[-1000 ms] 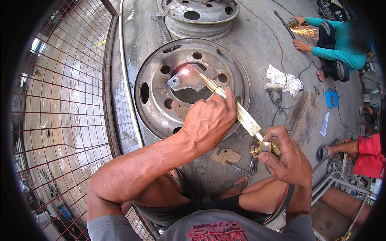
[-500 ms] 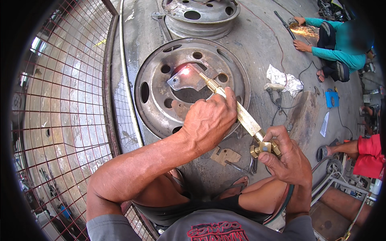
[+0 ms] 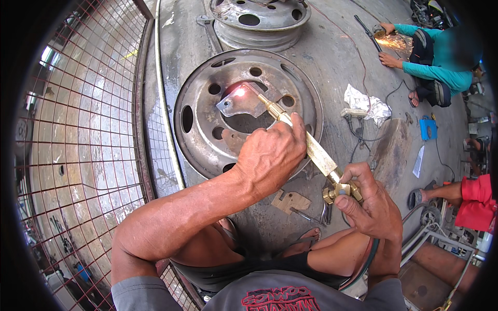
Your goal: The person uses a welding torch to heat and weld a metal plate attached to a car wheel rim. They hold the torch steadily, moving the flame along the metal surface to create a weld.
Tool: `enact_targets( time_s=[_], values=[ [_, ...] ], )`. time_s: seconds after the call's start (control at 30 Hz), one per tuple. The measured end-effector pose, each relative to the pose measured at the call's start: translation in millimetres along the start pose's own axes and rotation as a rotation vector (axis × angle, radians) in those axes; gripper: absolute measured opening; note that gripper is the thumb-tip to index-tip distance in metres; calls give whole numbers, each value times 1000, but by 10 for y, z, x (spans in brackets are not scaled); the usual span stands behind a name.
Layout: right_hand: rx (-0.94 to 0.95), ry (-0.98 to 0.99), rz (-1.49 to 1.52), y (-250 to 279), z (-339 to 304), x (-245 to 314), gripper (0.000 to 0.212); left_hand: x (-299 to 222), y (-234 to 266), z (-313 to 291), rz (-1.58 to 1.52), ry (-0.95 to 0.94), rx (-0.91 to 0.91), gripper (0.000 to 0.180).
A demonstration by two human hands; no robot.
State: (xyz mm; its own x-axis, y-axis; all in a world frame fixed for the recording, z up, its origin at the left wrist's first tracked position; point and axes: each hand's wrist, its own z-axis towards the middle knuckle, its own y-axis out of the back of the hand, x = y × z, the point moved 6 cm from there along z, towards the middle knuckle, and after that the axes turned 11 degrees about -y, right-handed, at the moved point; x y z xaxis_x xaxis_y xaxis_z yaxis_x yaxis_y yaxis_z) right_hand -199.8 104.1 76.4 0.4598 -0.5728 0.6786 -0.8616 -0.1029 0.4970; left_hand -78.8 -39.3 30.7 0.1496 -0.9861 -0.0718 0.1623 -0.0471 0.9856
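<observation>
Torch flame on the plate
My left hand (image 3: 271,155) and right hand (image 3: 371,207) clamp the brass cutting torch (image 3: 306,145), its axis pointing to eleven o'clock at the metal plate (image 3: 239,106) on the wheel rim (image 3: 199,140).

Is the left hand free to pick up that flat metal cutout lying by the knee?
Probably not: the left hand grips the brass torch, though nothing covers the cutout.

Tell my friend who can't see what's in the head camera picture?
A person's left hand and right hand hold a long brass cutting torch, its flame glowing on a small flat metal plate atop a grey steel wheel rim. Farther off, another person grinds, throwing sparks.
</observation>
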Motion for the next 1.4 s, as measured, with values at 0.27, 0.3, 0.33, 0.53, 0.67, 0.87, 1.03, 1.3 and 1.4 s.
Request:
enact_targets(
  time_s=[0.27,0.3,0.33,0.53,0.67,0.87,1.03,1.3,1.4],
  values=[
    [-8,-11,-7,-1,-7,-22,42,-1,17,8,5,7,8,63],
    [-6,-15,-5,1,-9,-23,42,-2,19,10,4,5,7,63],
    [-6,-18,-4,0,-8,-18,42,-2,18,7,2,4,7,63],
    [-10,-4,-17,1,-6,5,42,12,-3,9,-51,32,74,63],
    [-8,-10,-31,6,-8,9,41,18,-24,12,-81,54,122,63],
    [-9,-3,-31,6,-5,4,41,3,28,12,-20,6,6,64],
    [-5,-6,-32,3,-3,6,42,12,-5,18,-60,36,91,64],
    [-27,103,-12,-17,25,-15,48,3,17,11,-10,4,22,63],
    [-29,104,-2,-21,26,-26,48,9,-1,15,-38,24,49,63]
  ],
)
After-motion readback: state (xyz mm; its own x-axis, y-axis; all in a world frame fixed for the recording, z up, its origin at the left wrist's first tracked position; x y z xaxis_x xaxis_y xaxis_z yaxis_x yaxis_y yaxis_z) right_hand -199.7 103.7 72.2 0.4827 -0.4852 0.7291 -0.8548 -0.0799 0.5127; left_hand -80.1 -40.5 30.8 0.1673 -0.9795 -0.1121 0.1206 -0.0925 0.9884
